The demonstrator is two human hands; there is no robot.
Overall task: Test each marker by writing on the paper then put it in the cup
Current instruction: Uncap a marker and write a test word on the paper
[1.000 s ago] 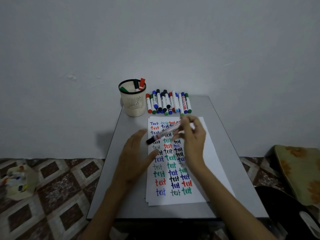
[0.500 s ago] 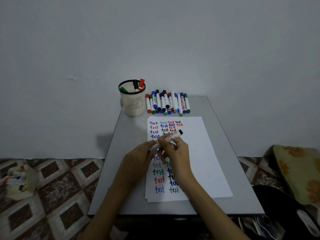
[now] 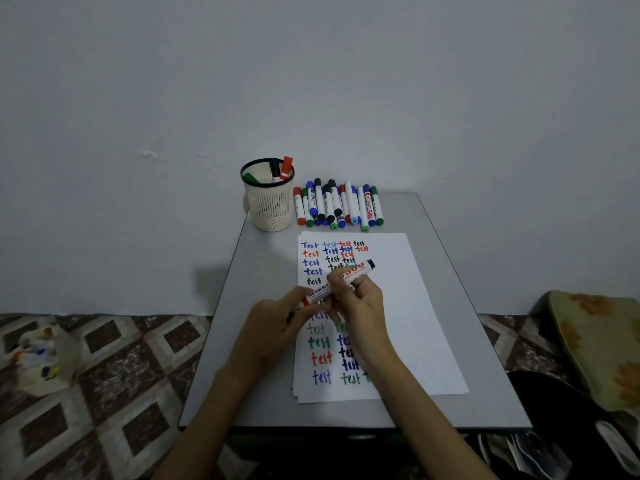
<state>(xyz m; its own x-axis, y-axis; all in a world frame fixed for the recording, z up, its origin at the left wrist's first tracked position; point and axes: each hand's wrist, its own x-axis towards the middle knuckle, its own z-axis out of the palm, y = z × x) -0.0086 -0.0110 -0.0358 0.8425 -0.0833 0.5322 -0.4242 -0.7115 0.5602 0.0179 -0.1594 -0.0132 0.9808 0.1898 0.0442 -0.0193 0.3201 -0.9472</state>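
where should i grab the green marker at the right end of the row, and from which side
Pinch the green marker at mid-barrel, from above and the right. It lies flat, outermost on the right: right flank free, left flank close beside a blue marker.

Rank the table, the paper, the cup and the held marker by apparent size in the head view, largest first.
1. table
2. paper
3. cup
4. held marker: roughly as long as the cup is tall, but far thinner, even though it is nearer the camera.
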